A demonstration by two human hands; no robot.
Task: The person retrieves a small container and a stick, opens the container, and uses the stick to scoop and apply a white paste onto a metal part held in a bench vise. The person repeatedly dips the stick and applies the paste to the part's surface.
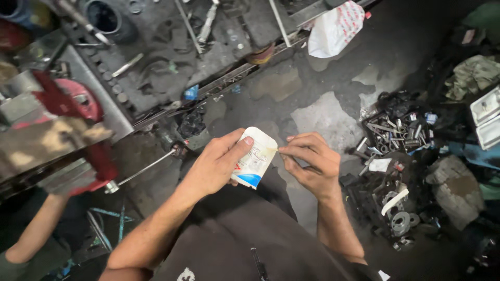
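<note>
**Two hands on a small white tub above a workshop floor**

The left hand (pixel 216 164) is closed around a small white plastic tub (pixel 255 157) with blue and red print, thumb across its upper edge and fingers wrapped behind it. The tub sits tilted, held in the air in front of the person's dark shirt (pixel 245 244), roughly in the middle of the view. The right hand (pixel 311 161) is just beside it, thumb and forefinger pinched together on a thin pale strip (pixel 272 150) that runs from the fingertips to the tub's upper right edge; whether this is a peel-off seal or a thin stick cannot be told.

To the left, a red bench vise (pixel 83 130) is fixed to the edge of a grimy metal worktop (pixel 156 67), its shiny handle bar (pixel 143 170) pointing toward the left hand. The worktop carries scattered tools and round parts. Another person's forearm (pixel 36 229) shows at the lower left, below the vise.

The stained concrete floor (pixel 328 114) lies beneath the hands. At the right, a heap of bolts, nuts and metal rings (pixel 396 140) lies on the floor, with a few washers (pixel 401 221) nearer the person. A white plastic bag with red print (pixel 336 28) hangs near the worktop's far end.
</note>
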